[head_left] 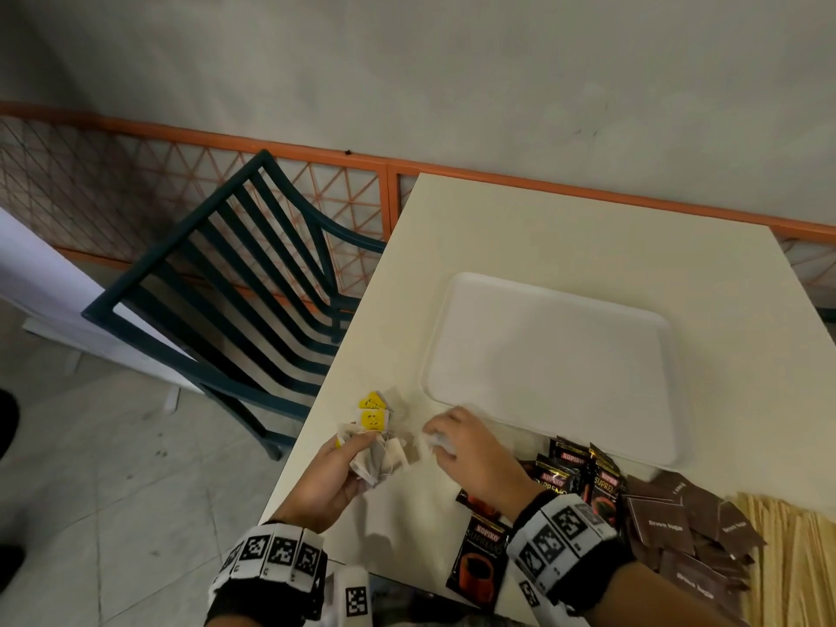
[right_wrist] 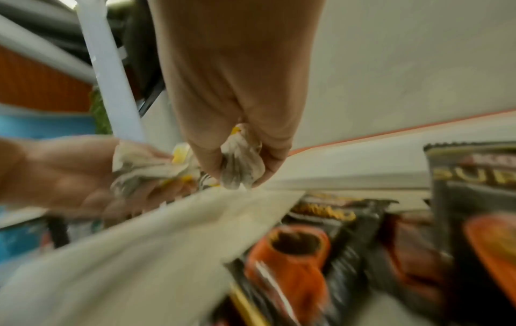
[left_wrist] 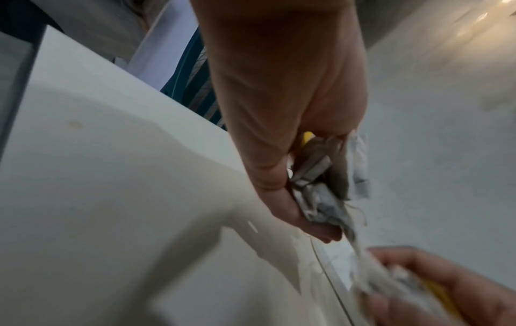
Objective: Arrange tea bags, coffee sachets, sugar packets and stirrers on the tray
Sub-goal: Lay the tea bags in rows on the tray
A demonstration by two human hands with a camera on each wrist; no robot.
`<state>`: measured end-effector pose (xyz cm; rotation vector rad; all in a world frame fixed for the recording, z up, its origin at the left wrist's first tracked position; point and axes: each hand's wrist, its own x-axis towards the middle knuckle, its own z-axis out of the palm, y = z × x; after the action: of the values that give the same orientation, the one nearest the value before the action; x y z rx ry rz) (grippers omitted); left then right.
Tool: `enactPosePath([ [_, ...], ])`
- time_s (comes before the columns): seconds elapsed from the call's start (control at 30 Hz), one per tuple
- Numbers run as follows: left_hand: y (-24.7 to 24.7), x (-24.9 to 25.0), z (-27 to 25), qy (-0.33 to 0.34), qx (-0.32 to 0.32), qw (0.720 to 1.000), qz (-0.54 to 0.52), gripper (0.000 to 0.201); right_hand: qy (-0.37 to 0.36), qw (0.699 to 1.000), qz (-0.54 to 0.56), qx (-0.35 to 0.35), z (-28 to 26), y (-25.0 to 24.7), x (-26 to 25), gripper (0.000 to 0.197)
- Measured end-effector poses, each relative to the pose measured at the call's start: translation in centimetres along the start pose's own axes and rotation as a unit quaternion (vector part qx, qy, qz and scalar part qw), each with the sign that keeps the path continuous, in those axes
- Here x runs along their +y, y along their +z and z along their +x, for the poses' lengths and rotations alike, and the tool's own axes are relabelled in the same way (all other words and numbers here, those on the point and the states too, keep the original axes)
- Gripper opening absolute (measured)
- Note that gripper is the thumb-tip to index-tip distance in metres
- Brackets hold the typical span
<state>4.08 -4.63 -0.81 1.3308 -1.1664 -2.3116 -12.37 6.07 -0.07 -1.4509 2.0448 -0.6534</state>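
A bunch of tea bags is being clutched in the curled left hand while one bag is being pinched by the right hand, seemingly for separation, the bare tray lying just beyond.

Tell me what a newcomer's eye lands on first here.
Both hands meet at the table's near left edge: the left hand grips a bunch of tea bags, and the right hand pinches one more. Behind them lies the bare white tray; black coffee sachets crowd the near right.
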Motion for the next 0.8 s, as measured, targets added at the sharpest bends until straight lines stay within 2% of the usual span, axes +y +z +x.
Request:
enactPosePath([
  [0.1,0.8,0.2,-0.3,-0.011,-0.027,1.000,-0.008,0.028,-0.002,0.988,0.091,0.123,0.3,-2.0,-1.6,0.031],
  [0.17,1.6,0.3,-0.4,-0.015,-0.044,0.999,-0.003,0.029,-0.004,0.976,0.162,0.148,0.1,-3.1,-2.9,0.033],
  [0.23,2.7,0.5,-0.7,-0.015,-0.063,0.998,-0.002,0.028,-0.011,0.968,0.223,0.116,-0.4,-3.6,-3.9,0.037],
  [0.3,4.0,0.8,-0.9,-0.006,-0.092,0.996,-0.002,0.031,-0.023,0.970,0.229,0.075,-1.0,-3.5,-4.2,0.040],
  [0.5,8.0,2.0,-1.1,-0.011,-0.139,0.990,-0.019,0.064,-0.027,0.995,0.072,0.060,-2.1,-2.9,-1.9,0.047],
  [0.57,9.2,2.2,-1.0,-0.013,-0.151,0.988,-0.041,0.064,-0.023,0.997,0.042,0.066,-2.4,-3.4,-1.2,0.051],
  [0.63,10.3,2.2,-0.7,-0.004,-0.154,0.988,-0.032,0.053,-0.011,0.997,0.031,0.075,-2.6,-4.0,-0.4,0.062],
  [0.7,11.2,2.2,-0.3,0.010,-0.148,0.989,-0.024,0.043,0.001,0.995,0.071,0.070,-2.6,-4.9,0.5,0.067],
  [0.8,12.7,2.5,0.2,0.027,-0.142,0.989,-0.040,0.036,0.017,0.972,0.227,0.049,-2.9,-6.4,1.9,0.081],
])
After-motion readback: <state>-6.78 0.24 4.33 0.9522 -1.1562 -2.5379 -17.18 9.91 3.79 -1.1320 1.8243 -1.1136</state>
